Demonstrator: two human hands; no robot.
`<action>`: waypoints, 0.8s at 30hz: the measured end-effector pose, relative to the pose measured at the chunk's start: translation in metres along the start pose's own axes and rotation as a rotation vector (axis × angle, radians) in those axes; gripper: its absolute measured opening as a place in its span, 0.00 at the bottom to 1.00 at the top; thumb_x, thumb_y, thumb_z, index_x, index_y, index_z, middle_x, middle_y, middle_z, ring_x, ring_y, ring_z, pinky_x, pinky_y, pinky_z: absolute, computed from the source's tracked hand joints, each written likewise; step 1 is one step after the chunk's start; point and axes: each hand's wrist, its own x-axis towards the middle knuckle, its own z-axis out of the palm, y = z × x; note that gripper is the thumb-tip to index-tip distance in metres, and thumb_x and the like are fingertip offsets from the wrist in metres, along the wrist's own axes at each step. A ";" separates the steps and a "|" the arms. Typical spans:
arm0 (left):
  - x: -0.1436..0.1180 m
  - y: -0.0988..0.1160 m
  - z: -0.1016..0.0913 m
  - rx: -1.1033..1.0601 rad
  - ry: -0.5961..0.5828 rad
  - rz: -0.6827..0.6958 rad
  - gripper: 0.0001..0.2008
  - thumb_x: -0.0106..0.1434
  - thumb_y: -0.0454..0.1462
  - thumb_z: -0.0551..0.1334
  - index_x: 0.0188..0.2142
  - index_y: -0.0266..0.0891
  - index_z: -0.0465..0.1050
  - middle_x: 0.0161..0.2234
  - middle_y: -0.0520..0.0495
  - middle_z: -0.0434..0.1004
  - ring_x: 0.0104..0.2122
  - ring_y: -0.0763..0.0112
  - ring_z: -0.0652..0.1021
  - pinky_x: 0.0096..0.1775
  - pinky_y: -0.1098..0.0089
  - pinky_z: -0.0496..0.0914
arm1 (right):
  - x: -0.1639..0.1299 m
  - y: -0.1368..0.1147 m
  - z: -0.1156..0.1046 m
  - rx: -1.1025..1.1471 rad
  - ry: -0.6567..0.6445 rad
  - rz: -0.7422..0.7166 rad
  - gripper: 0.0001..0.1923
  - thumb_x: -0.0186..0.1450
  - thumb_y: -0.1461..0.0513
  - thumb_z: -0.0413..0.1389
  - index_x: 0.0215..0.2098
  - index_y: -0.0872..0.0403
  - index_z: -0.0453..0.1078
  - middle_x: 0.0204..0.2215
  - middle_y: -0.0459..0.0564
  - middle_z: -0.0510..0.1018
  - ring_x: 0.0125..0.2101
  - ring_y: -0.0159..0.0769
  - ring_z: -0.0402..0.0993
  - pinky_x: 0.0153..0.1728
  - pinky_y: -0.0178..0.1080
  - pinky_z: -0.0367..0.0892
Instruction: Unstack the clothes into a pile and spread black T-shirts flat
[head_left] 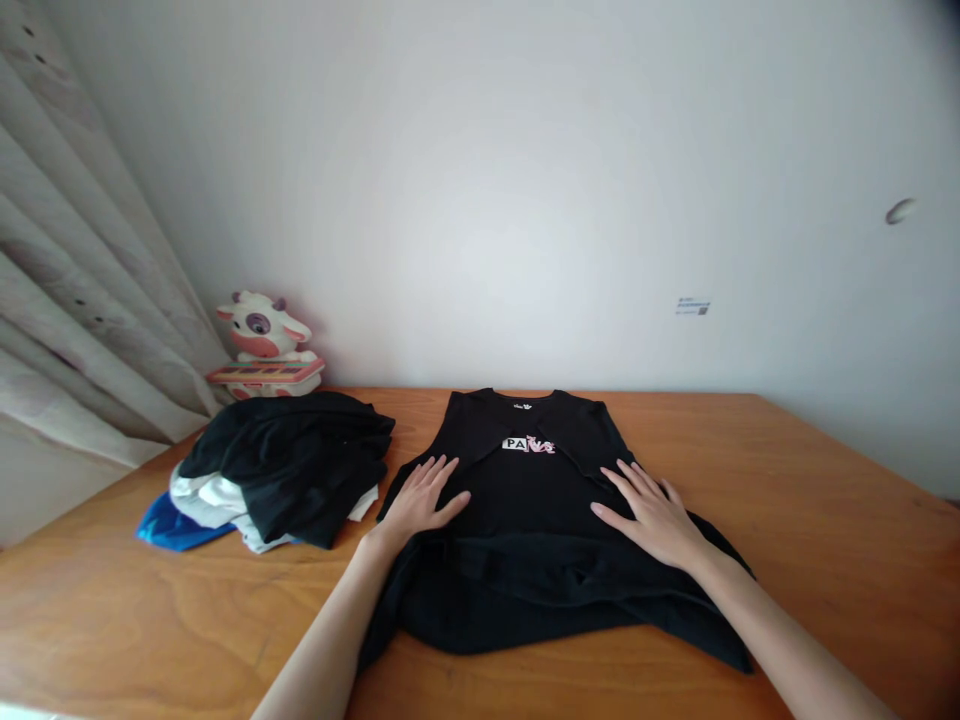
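We've got both palms flat on a black T-shirt (525, 520) spread on the wooden table (825, 520), approx. centre, neckline toward the wall, sleeves folded in over the front. Our left hand (421, 497) rests on its left side, fingers loosely spread, gripping nothing. Our right hand (654, 515) lies on the right side, fingers also slightly apart, flat. A small white-and-pink print (529, 444) sits between and just beyond the hands. To the left, a pile of clothes (277, 470), w/ a toy cow keyboard (264, 350) behind it.
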 end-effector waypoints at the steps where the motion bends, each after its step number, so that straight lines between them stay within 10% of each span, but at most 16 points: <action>1: -0.002 -0.002 0.001 0.013 -0.018 0.020 0.47 0.62 0.65 0.57 0.71 0.42 0.57 0.72 0.38 0.53 0.71 0.45 0.54 0.69 0.47 0.50 | -0.002 0.001 -0.002 0.012 -0.019 -0.006 0.46 0.66 0.33 0.43 0.72 0.48 0.55 0.73 0.56 0.51 0.73 0.51 0.43 0.69 0.63 0.42; 5: -0.006 -0.001 0.001 0.009 -0.060 0.029 0.58 0.48 0.69 0.66 0.70 0.42 0.59 0.73 0.34 0.49 0.71 0.40 0.52 0.69 0.44 0.47 | -0.012 -0.001 -0.021 0.123 -0.039 -0.071 0.46 0.63 0.32 0.49 0.69 0.49 0.60 0.72 0.58 0.55 0.72 0.53 0.48 0.69 0.62 0.43; 10: -0.013 0.003 -0.028 -0.211 -0.048 0.080 0.35 0.61 0.61 0.62 0.59 0.42 0.73 0.67 0.38 0.65 0.67 0.46 0.64 0.68 0.49 0.55 | -0.054 0.010 -0.051 0.315 -0.009 -0.163 0.28 0.67 0.38 0.51 0.50 0.44 0.78 0.61 0.52 0.74 0.62 0.53 0.68 0.66 0.59 0.57; 19: -0.110 -0.006 -0.098 -0.163 -0.374 0.064 0.45 0.47 0.56 0.74 0.62 0.44 0.71 0.70 0.38 0.60 0.66 0.42 0.66 0.64 0.52 0.64 | -0.140 0.059 -0.042 0.308 0.077 -0.132 0.25 0.59 0.41 0.63 0.48 0.43 0.79 0.57 0.52 0.78 0.56 0.53 0.76 0.59 0.55 0.70; 24: -0.127 0.011 -0.096 -0.095 -0.309 0.081 0.22 0.56 0.35 0.64 0.51 0.44 0.80 0.69 0.41 0.63 0.66 0.48 0.66 0.66 0.55 0.61 | -0.135 0.038 -0.048 0.403 0.153 -0.178 0.19 0.66 0.43 0.55 0.31 0.47 0.76 0.53 0.53 0.81 0.57 0.51 0.74 0.61 0.55 0.66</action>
